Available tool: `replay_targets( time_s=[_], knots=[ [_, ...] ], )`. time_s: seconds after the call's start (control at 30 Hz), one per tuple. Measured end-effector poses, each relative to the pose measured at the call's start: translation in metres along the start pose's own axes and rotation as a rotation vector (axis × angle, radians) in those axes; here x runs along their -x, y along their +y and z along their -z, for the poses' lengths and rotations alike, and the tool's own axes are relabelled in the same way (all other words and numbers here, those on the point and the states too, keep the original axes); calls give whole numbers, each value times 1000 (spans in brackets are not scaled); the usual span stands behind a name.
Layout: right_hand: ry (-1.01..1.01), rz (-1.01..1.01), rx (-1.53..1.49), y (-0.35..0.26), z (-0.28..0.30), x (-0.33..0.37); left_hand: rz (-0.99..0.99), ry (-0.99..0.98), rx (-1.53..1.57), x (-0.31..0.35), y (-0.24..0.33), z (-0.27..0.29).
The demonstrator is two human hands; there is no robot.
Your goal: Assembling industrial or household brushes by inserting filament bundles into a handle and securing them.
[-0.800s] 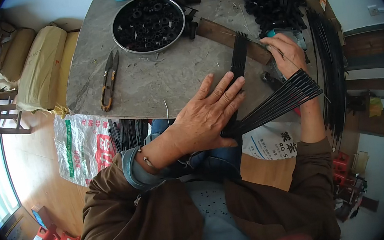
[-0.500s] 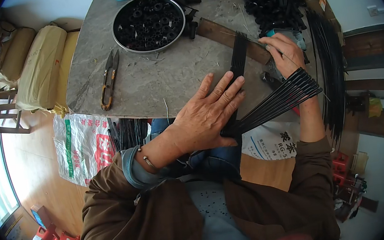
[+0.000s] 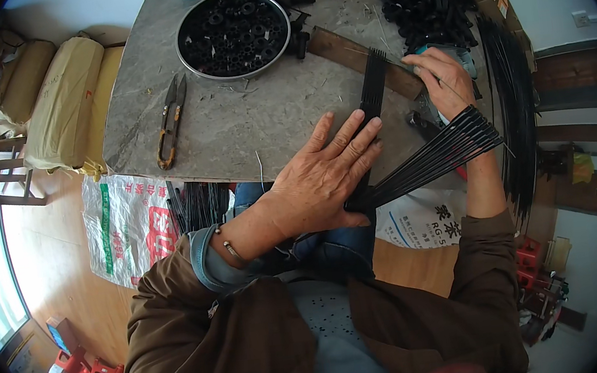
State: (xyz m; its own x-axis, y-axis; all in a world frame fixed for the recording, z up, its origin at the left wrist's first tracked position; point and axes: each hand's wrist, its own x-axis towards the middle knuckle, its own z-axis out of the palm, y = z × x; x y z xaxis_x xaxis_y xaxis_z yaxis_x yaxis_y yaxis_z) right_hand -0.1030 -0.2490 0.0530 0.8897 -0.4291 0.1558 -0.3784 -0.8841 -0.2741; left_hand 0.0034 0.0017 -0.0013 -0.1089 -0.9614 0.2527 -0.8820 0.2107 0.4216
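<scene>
My left hand [image 3: 329,168] lies flat with its fingers spread, pressing on a flat band of black strands [image 3: 373,86] at the table's front edge. From beneath its palm, loose black strands [image 3: 431,158] fan out to the right, across my right forearm. My right hand [image 3: 447,85] is closed beyond them, its thumb and forefinger pinching a thin strand whose material I cannot make out. The far end of the band rests against a flat brown bar [image 3: 338,51] lying slantwise on the table. My left palm hides the point where band and fan meet.
A round metal-rimmed bowl [image 3: 240,77] holds small black parts. Thread snips [image 3: 172,123] lie to the left. Black tubular pieces [image 3: 421,3] pile up at the back right, and a long black bundle of strands [image 3: 513,103] hangs over the right edge.
My right hand has shifted slightly, its fingers still pinched near the end of the bar. My left hand stays flat in the same place on the strands.
</scene>
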Motion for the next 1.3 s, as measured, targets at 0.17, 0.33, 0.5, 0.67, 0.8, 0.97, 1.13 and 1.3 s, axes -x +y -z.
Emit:
replay_targets(
  time_s=[0.17,0.33,0.5,0.67,0.8,0.97,1.13,1.3],
  knots=[
    [-64,-53,23,-1,2,-5,-3,16,19,-1,0,-3],
    [-81,-30,-17,-1,3,-8,-2,23,15,-1,1,-3],
    [-54,6,-21,2,0,-15,1,30,28,-2,2,-5],
    [-23,113,60,-2,2,-18,9,33,79,-1,2,-5],
    [-46,31,-92,1,-4,-22,5,34,82,-2,2,-5],
    [-122,-4,-29,-7,-3,-25,1,20,25,-2,3,-3],
    [-109,-4,-164,-10,-3,-33,4,23,26,-3,3,-3],
    [-149,-36,-280,-8,-6,-37,13,30,77,-2,3,-4]
  ],
)
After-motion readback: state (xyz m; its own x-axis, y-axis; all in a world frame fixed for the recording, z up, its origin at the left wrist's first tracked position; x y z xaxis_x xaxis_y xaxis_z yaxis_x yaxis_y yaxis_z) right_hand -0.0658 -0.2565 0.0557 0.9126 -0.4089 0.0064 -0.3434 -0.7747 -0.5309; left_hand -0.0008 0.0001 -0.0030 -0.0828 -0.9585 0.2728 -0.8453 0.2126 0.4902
